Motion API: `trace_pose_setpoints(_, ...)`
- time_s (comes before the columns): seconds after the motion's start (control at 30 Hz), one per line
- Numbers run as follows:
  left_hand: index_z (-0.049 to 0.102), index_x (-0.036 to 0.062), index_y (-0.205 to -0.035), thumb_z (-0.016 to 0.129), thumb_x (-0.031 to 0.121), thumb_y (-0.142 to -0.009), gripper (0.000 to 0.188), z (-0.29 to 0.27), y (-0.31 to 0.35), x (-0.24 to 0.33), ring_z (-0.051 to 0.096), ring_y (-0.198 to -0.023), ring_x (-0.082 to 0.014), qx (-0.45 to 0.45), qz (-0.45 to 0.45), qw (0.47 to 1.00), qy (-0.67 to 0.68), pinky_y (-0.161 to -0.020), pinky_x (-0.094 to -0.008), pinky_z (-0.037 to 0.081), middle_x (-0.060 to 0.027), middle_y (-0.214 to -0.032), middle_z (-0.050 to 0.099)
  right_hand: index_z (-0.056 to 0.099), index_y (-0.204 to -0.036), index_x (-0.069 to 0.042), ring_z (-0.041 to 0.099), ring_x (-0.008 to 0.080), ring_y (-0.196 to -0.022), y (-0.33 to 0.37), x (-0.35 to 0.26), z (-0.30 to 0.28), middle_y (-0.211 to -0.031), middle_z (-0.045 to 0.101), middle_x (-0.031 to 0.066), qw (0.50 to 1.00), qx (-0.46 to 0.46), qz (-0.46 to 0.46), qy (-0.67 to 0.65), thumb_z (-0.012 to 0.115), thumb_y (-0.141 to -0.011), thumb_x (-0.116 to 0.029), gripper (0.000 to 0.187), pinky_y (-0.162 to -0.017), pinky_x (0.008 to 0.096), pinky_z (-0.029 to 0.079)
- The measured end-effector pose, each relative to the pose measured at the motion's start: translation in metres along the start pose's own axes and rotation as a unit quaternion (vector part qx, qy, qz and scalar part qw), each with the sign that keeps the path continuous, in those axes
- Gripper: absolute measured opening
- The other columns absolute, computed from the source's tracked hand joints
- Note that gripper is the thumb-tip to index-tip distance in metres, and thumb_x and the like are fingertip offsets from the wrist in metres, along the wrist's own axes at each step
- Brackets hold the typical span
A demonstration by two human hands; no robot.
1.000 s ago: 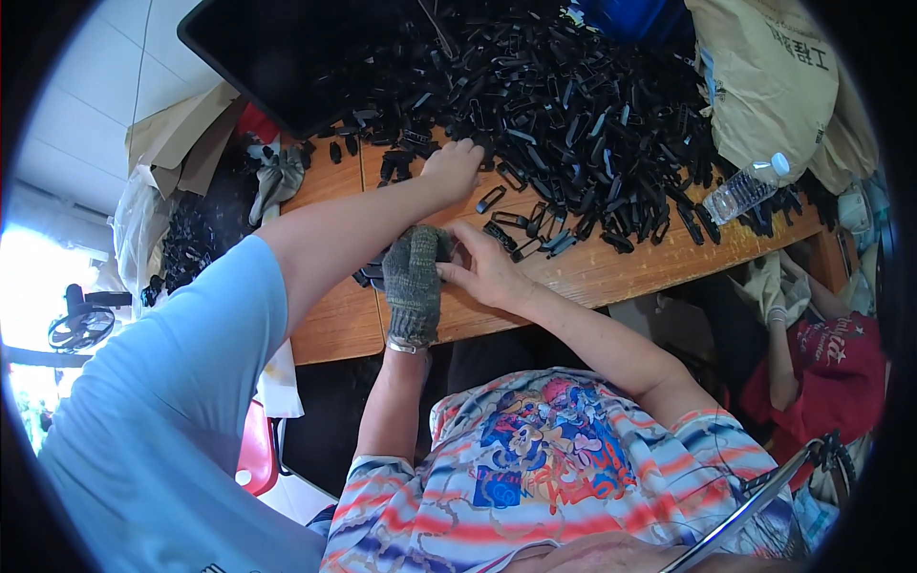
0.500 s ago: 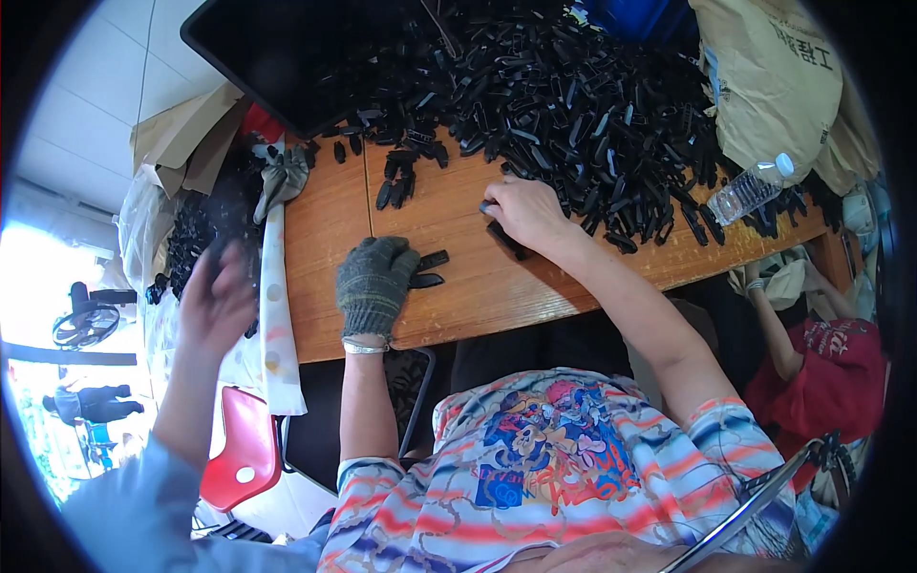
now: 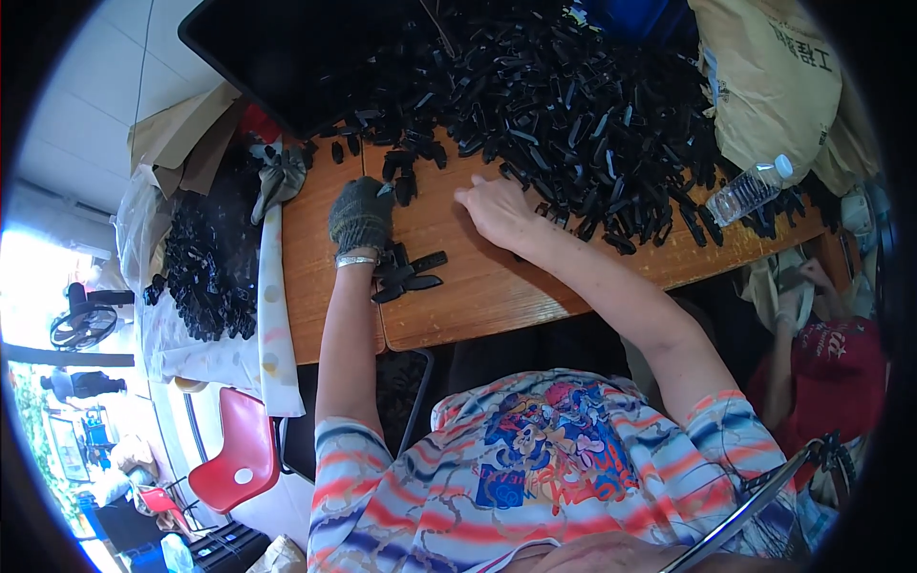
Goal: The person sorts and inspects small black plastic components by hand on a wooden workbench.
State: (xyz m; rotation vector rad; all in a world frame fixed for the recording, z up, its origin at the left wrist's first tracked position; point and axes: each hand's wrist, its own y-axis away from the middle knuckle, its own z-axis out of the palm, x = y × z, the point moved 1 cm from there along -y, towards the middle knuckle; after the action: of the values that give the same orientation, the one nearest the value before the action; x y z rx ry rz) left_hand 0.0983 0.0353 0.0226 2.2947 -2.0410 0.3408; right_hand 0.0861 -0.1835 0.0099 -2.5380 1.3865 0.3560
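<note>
My left hand (image 3: 360, 220), in a dark grey knitted glove, is over the wooden table with its fingers curled. It is right beside a few small black plastic pieces (image 3: 406, 183); what its fingertips hold, if anything, I cannot make out. Below the glove lie several longer black plastic pieces (image 3: 413, 277), some crossing each other. My bare right hand (image 3: 499, 214) rests at the near edge of a large heap of black plastic pieces (image 3: 583, 115). Its fingers are bent together and point left; the palm side is hidden.
A black tray (image 3: 244, 57) stands at the far left. At the right are a clear plastic bottle (image 3: 750, 191) and a tan sack (image 3: 774, 86). Black parts (image 3: 215, 258) fill a bag to the left, near a red chair (image 3: 239, 449). A person in red (image 3: 831, 372) sits at the right.
My left hand has moved away from the longer black pieces, toward the smaller ones. My right hand has shifted slightly left, and its black piece no longer shows. Another person's arm has left the left side.
</note>
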Motion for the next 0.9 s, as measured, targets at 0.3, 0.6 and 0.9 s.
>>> trace_pose_setpoints(0.3,0.068,0.0023,-0.101,0.069,0.012,-0.087,0.017,-0.028,0.045,0.022,0.066,-0.076,-0.0196,0.036,-0.055,0.891,0.450,-0.066,-0.0327,0.054,-0.0113,-0.092,0.070,0.060,-0.110,0.002,0.066,0.0246,-0.084,0.014,-0.017,-0.008,-0.102,0.063,0.0122,0.949,0.164,0.042,-0.266,0.067,-0.089,-0.007,0.024,-0.073,0.0344,0.053)
trace_pose_setpoints(0.6,0.068,0.0012,-0.113,0.068,0.007,-0.089,0.025,-0.039,0.075,0.041,0.064,-0.072,-0.0103,-0.058,-0.038,0.808,0.585,-0.063,-0.0241,0.055,-0.0048,-0.090,0.069,0.061,-0.105,0.003,0.064,0.0181,-0.069,0.024,-0.042,-0.020,-0.095,0.065,0.0121,0.885,0.212,0.029,-0.414,0.066,-0.087,-0.007,0.020,-0.064,0.0308,0.050)
trace_pose_setpoints(0.9,0.069,0.0041,-0.114,0.070,0.008,-0.088,0.026,-0.038,0.081,0.044,0.065,-0.074,-0.0092,-0.033,-0.012,0.817,0.576,-0.063,-0.0236,0.054,-0.0038,-0.096,0.071,0.061,-0.103,0.001,0.064,0.0189,-0.069,0.032,-0.046,-0.022,-0.093,0.065,0.0121,0.888,0.204,0.002,-0.412,0.067,-0.087,-0.003,0.018,-0.062,0.0311,0.051)
